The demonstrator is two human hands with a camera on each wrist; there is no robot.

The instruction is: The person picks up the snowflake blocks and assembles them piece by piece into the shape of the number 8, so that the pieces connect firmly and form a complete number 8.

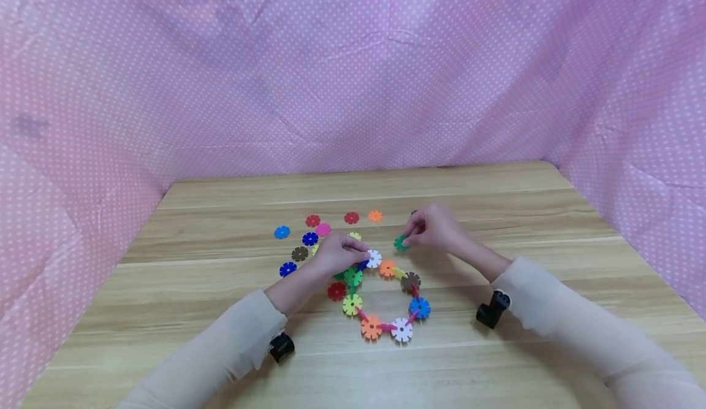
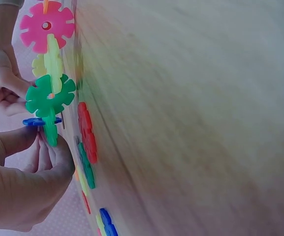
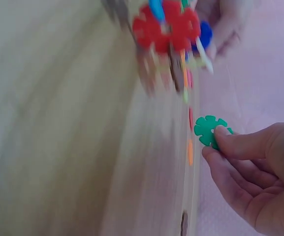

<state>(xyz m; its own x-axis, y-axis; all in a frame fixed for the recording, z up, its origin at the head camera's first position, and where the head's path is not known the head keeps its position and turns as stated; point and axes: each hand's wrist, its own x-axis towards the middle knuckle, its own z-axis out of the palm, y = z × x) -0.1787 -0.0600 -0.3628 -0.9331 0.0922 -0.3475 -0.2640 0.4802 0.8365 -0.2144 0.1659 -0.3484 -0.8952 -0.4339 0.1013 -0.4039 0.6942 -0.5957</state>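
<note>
Notched plastic discs are slotted together in a ring-shaped chain, with an orange disc [image 1: 371,327] and a white disc [image 1: 402,330] at its near side. My left hand [image 1: 335,254] pinches the chain at its upper left, thumb and fingertips at a dark blue disc [image 2: 32,122]. Right beside that disc are a green disc [image 2: 50,98] of the chain and, in the head view, a white disc [image 1: 374,259]. Off to the right of the chain, my right hand [image 1: 436,228] holds a loose green disc [image 3: 205,129] between thumb and fingers, apart from the ring.
Loose discs lie flat on the wooden table [image 1: 220,335] behind and left of the ring, among them red [image 1: 351,217], orange [image 1: 375,216], light blue [image 1: 282,232] and brown [image 1: 300,254]. A red disc [image 1: 336,291] lies close to the chain's left side. Pink dotted cloth [image 1: 353,90] hangs around the table.
</note>
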